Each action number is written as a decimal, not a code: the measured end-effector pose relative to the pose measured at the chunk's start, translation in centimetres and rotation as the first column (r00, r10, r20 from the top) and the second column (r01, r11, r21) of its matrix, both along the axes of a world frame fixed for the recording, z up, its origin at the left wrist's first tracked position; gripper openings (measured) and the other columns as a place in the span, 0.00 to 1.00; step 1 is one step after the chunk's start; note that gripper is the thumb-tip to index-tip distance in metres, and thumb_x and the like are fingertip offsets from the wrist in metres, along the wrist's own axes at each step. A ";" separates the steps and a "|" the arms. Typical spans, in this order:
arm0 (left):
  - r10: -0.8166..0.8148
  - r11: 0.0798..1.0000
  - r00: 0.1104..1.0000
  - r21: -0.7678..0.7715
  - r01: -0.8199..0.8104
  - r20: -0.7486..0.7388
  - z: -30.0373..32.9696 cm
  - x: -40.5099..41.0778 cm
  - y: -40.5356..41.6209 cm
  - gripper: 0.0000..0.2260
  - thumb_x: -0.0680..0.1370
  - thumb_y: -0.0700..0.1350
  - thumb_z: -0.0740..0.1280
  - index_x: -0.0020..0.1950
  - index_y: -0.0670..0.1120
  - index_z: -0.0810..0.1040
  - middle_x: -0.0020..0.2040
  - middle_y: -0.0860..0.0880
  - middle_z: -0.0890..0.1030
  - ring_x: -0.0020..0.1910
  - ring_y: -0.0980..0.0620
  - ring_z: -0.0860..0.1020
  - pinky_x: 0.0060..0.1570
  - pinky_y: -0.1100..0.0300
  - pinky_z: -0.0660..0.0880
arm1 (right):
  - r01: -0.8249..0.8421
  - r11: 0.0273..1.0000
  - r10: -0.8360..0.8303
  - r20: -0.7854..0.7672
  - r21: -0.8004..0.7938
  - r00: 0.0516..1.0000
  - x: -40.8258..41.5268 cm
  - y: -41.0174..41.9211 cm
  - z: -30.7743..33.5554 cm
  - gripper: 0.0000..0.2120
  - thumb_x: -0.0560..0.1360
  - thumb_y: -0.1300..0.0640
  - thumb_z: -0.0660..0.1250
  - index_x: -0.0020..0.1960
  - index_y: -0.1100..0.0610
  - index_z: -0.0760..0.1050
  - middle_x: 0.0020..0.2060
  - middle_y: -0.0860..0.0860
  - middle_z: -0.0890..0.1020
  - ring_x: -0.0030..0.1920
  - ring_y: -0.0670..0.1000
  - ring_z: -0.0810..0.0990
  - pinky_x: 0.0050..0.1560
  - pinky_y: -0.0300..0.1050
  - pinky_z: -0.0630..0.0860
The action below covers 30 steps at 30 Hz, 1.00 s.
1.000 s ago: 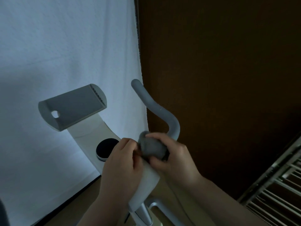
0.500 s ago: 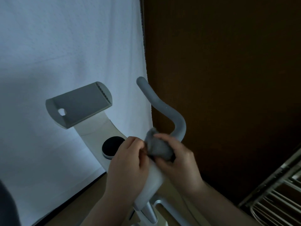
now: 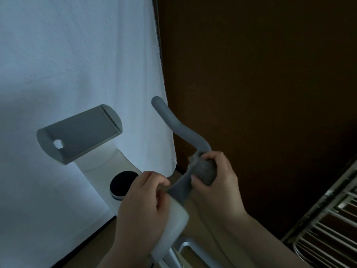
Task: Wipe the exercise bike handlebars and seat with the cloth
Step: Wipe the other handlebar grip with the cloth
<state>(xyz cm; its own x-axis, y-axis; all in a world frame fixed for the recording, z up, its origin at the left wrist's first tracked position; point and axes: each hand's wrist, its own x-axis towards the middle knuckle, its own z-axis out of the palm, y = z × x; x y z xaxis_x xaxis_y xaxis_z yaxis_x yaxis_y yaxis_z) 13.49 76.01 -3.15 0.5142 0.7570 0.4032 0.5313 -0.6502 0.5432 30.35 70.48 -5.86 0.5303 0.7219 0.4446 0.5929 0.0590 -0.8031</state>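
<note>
Phone holder: grey tray at mid-left, with a black dial below it on the white stem.
Left hand: your left hand curls on the stem at lower centre, fingertips pinched near the cloth's tail; can't tell if they actually hold it.
Cloth: grey cloth is bunched round the handlebar bend, just right of centre.
Right hand: your right hand grips the cloth around the bar.
Handlebar: the handlebar runs up-left from your right hand, so that's probably your wipe direction.
Room: white towel left, brown wall right, metal rack at lower right.
Seat: not in view.
</note>
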 end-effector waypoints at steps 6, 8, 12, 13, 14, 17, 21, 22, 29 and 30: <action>0.016 1.000 0.999 -0.004 -0.016 -0.036 -0.2 0.0 0.1 0.08 0.71 0.43 0.62 0.44 0.55 0.72 0.40 0.61 0.72 0.37 0.60 0.72 0.29 0.69 0.63 | -0.120 0.992 0.123 -0.120 0.038 0.985 -0.6 -0.7 0.4 0.23 0.67 0.62 0.76 0.57 0.47 0.72 0.53 0.40 0.77 0.55 0.40 0.77 0.52 0.35 0.77; 0.012 1.000 0.999 0.007 -0.012 -0.033 -0.1 0.0 0.0 0.08 0.71 0.42 0.63 0.44 0.55 0.72 0.39 0.61 0.72 0.37 0.60 0.72 0.29 0.70 0.62 | -0.011 1.000 0.013 -0.057 0.027 0.998 -0.7 -0.7 0.3 0.24 0.69 0.60 0.75 0.59 0.45 0.70 0.55 0.40 0.76 0.57 0.40 0.76 0.53 0.39 0.79; 0.026 1.000 1.000 -0.003 -0.026 -0.007 -0.3 0.0 0.0 0.06 0.73 0.41 0.63 0.43 0.53 0.72 0.41 0.58 0.73 0.40 0.58 0.73 0.31 0.65 0.67 | -0.181 0.981 0.187 0.104 -0.068 0.977 -3.2 -1.4 0.3 0.22 0.68 0.58 0.75 0.57 0.42 0.72 0.51 0.34 0.76 0.54 0.40 0.77 0.50 0.37 0.77; 0.025 1.000 1.000 -0.007 -0.025 -0.005 -0.3 0.1 0.0 0.05 0.73 0.42 0.63 0.43 0.52 0.72 0.41 0.58 0.74 0.40 0.58 0.73 0.32 0.65 0.68 | -0.241 0.969 0.240 -0.021 -0.055 0.971 -2.9 -1.5 0.8 0.23 0.69 0.58 0.75 0.58 0.42 0.72 0.52 0.34 0.77 0.54 0.39 0.77 0.50 0.36 0.77; 0.021 1.000 1.000 -0.011 -0.021 -0.002 -0.3 0.1 0.0 0.04 0.73 0.43 0.62 0.44 0.52 0.73 0.42 0.58 0.74 0.40 0.58 0.73 0.31 0.65 0.67 | -0.281 0.959 0.271 -0.188 -0.027 0.944 -2.3 -1.4 1.4 0.24 0.68 0.58 0.76 0.58 0.42 0.71 0.53 0.34 0.77 0.54 0.39 0.78 0.50 0.37 0.78; 0.018 1.000 1.000 0.004 -0.018 -0.010 -0.2 0.0 0.0 0.06 0.73 0.42 0.62 0.45 0.53 0.74 0.41 0.60 0.73 0.37 0.59 0.72 0.30 0.68 0.63 | -0.340 0.940 0.306 -0.526 0.033 0.794 -0.9 -1.2 2.3 0.21 0.69 0.55 0.74 0.58 0.46 0.69 0.54 0.43 0.77 0.51 0.41 0.80 0.45 0.44 0.82; 0.016 1.000 1.000 0.002 -0.016 -0.011 -0.2 -0.1 0.0 0.06 0.72 0.41 0.63 0.44 0.53 0.74 0.40 0.59 0.73 0.36 0.58 0.72 0.28 0.68 0.63 | -0.011 0.996 0.023 0.136 -0.087 0.990 -2.1 -0.9 0.4 0.16 0.73 0.44 0.68 0.59 0.43 0.72 0.60 0.42 0.72 0.59 0.40 0.70 0.56 0.37 0.70; 0.016 1.000 1.000 -0.001 -0.016 -0.007 -0.2 -0.1 0.0 0.06 0.72 0.42 0.63 0.44 0.54 0.73 0.40 0.59 0.73 0.35 0.59 0.72 0.27 0.68 0.63 | 0.062 0.997 -0.047 0.262 -0.049 0.964 -2.2 -0.7 -0.2 0.18 0.73 0.43 0.66 0.62 0.44 0.72 0.62 0.43 0.70 0.62 0.43 0.67 0.59 0.39 0.66; 0.025 1.000 1.000 0.006 -0.025 0.005 -0.3 -0.1 0.0 0.08 0.72 0.41 0.63 0.44 0.54 0.73 0.40 0.59 0.73 0.34 0.59 0.70 0.27 0.68 0.63 | -0.032 0.994 0.061 0.292 -0.100 0.955 -2.6 -0.3 -0.9 0.24 0.75 0.41 0.63 0.69 0.47 0.69 0.68 0.43 0.66 0.68 0.41 0.64 0.60 0.27 0.63; 0.022 1.000 1.000 -0.008 -0.022 0.009 -0.3 -0.1 0.0 0.09 0.72 0.40 0.63 0.44 0.55 0.73 0.41 0.60 0.73 0.36 0.59 0.71 0.28 0.68 0.63 | -0.026 0.993 0.059 0.298 -0.112 0.953 -2.2 -0.1 -1.0 0.28 0.73 0.37 0.63 0.70 0.46 0.69 0.68 0.44 0.66 0.68 0.42 0.63 0.60 0.28 0.63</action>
<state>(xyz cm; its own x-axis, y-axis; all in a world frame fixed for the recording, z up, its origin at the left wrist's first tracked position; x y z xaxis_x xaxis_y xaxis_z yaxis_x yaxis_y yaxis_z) 13.36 75.98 -3.45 0.4940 0.7709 0.4022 0.5401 -0.6345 0.5529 28.16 70.33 -6.87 0.3520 0.7924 0.4981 0.8062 0.0137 -0.5915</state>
